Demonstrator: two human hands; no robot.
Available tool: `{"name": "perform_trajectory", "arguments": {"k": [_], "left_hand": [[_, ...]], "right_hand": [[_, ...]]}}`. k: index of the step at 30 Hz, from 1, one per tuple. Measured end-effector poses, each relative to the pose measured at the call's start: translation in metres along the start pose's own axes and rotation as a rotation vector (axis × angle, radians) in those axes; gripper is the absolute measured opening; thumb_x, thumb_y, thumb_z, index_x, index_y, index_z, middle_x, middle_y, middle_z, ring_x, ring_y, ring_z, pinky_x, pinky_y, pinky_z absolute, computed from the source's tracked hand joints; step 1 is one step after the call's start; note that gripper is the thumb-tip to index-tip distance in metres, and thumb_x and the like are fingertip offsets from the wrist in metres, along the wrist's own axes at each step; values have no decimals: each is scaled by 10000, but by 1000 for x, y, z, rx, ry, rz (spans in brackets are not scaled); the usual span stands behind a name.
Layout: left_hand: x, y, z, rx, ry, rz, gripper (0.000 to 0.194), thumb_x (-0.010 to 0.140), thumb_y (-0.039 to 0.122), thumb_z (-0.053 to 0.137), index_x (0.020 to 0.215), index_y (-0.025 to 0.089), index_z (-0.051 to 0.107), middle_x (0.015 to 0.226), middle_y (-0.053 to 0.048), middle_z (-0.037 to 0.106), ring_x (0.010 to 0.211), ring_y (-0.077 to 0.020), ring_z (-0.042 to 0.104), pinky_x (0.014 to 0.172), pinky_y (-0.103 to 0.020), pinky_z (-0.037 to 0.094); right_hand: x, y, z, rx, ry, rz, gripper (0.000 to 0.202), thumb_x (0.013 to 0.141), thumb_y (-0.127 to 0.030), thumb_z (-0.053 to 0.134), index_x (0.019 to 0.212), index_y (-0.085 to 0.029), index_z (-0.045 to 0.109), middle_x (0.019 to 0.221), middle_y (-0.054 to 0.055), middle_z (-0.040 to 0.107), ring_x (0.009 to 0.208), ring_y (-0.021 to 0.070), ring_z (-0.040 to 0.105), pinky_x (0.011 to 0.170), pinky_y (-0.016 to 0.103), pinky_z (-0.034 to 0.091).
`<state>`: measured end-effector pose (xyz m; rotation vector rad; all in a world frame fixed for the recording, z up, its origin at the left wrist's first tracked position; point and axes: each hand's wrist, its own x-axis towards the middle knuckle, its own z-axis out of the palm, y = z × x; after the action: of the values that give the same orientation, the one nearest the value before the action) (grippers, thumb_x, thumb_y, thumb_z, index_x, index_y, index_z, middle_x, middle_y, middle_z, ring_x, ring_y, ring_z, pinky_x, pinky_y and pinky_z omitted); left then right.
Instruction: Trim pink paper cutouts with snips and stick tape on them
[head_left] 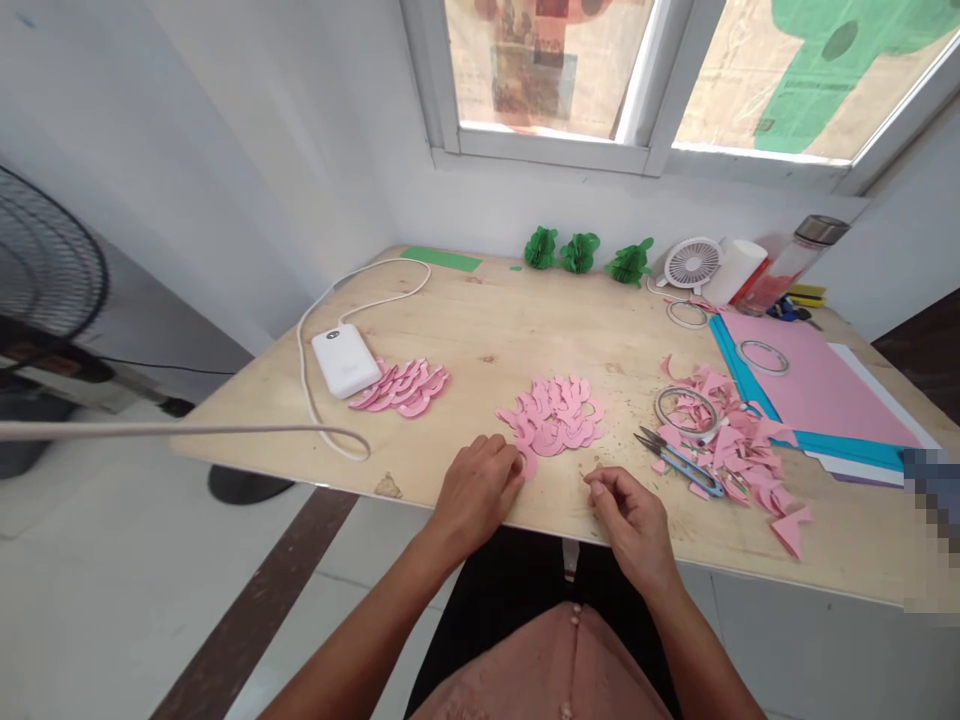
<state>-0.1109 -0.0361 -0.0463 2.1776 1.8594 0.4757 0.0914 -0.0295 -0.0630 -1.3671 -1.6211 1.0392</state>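
My left hand point(484, 485) rests at the table's front edge, fingers curled onto a pink paper ring point(528, 462) at the near side of a pile of pink paper cutouts point(551, 412). To the right, my right hand point(630, 515) hovers over the edge with thumb and index finger pinched together; whether anything small is between them cannot be made out. Blue-handled snips point(681, 463) lie beyond it, beside pink paper scraps point(739, 455) and a roll of tape point(686, 411). More scalloped pink pieces point(409, 388) lie at the left.
A white power bank point(346, 360) with a cable sits left. Green paper shapes point(579, 253), a small fan point(693, 263) and a bottle point(795, 265) stand at the back. Coloured sheets point(817, 385) lie right. The cable crosses the left table edge.
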Motion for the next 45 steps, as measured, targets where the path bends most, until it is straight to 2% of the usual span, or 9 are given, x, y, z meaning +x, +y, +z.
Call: {"name": "perform_trajectory", "arguments": {"k": [10, 15, 18, 21, 24, 28, 33, 40, 45], "left_hand": [[-3, 8, 1, -374, 37, -129, 87, 745, 144, 519, 715, 205, 573, 744, -19, 642, 748, -195, 575, 683, -308, 430], [-4, 23, -10, -711, -43, -128, 86, 730, 160, 546, 677, 204, 597, 730, -14, 661, 694, -163, 592, 640, -260, 447], [-3, 34, -13, -750, -110, -95, 82, 717, 155, 562, 657, 201, 594, 707, -8, 650, 686, -160, 585, 641, -255, 444], [0, 43, -11, -766, -155, -73, 83, 735, 187, 573, 654, 198, 588, 700, -5, 631, 684, -156, 570, 654, -257, 437], [4, 46, -4, -877, -165, -144, 59, 755, 253, 597, 741, 195, 593, 695, 3, 607, 679, -149, 556, 652, -253, 429], [15, 49, 4, -1167, -152, -278, 218, 758, 312, 627, 937, 191, 596, 736, 11, 599, 689, -131, 544, 652, -236, 425], [31, 57, 9, -1310, -189, -317, 156, 746, 294, 650, 695, 149, 619, 644, 19, 565, 620, -96, 489, 632, -206, 397], [42, 63, 16, -1396, -167, -368, 172, 735, 290, 666, 668, 156, 583, 681, -2, 626, 640, -108, 518, 653, -221, 413], [45, 62, 17, -1433, -206, -398, 186, 750, 290, 660, 672, 159, 553, 735, -25, 676, 613, -99, 522, 638, -221, 413]], "right_hand": [[0, 0, 1, -7, -12, 7, 230, 832, -356, 506, 835, -167, 636, 639, -3, 560, 563, 128, 489, 528, 228, 370], [2, -7, -1, 149, -11, 52, 282, 837, -408, 515, 885, -163, 647, 730, 32, 623, 683, 160, 567, 623, 245, 439], [0, -14, -2, 162, -90, 13, 256, 820, -383, 549, 906, -170, 661, 832, 55, 658, 786, 181, 591, 708, 268, 459], [-2, -18, -3, 115, -133, -4, 227, 823, -355, 540, 774, -167, 657, 727, 35, 637, 705, 163, 563, 655, 257, 443], [-3, -19, -6, 132, -101, 28, 235, 833, -343, 522, 727, -163, 630, 664, 11, 599, 629, 134, 517, 592, 235, 416], [-3, -18, -11, 163, -76, 65, 214, 833, -327, 527, 734, -159, 616, 652, -4, 566, 601, 113, 478, 551, 217, 379], [-1, -16, -11, 157, -111, 88, 229, 838, -334, 514, 747, -160, 632, 642, -10, 558, 588, 112, 474, 546, 217, 373], [2, -11, -27, 11, 13, 9, 216, 857, -312, 490, 779, -169, 633, 736, 22, 633, 676, 142, 557, 608, 234, 421], [14, 13, -72, -385, 347, -109, 171, 841, -291, 498, 861, -189, 635, 840, 55, 673, 752, 186, 585, 677, 296, 444]]}}
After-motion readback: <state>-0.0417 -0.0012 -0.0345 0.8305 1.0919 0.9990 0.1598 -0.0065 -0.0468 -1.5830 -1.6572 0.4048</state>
